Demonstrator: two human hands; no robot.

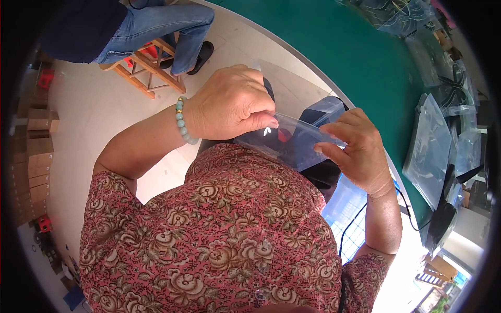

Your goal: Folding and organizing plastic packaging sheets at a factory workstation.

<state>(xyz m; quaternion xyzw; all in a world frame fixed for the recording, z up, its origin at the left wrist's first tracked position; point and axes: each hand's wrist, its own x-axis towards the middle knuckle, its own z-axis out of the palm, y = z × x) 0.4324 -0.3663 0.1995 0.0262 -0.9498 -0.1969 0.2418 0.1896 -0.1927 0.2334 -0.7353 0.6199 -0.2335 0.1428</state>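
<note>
A clear plastic bag is stretched between my two hands, in front of my body. My left hand, with a bead bracelet at its wrist, pinches the bag's upper edge between thumb and curled fingers. My right hand grips the same edge farther right, thumb below and fingers above. Below the edge the see-through film hangs down toward my lap. Dark shapes show through it, too unclear to name.
To the right is a green-topped table. A stack of clear plastic bags lies along its far right side, near more bagged items. A person in jeans sits on a wooden stool at upper left. Cardboard boxes stand at far left.
</note>
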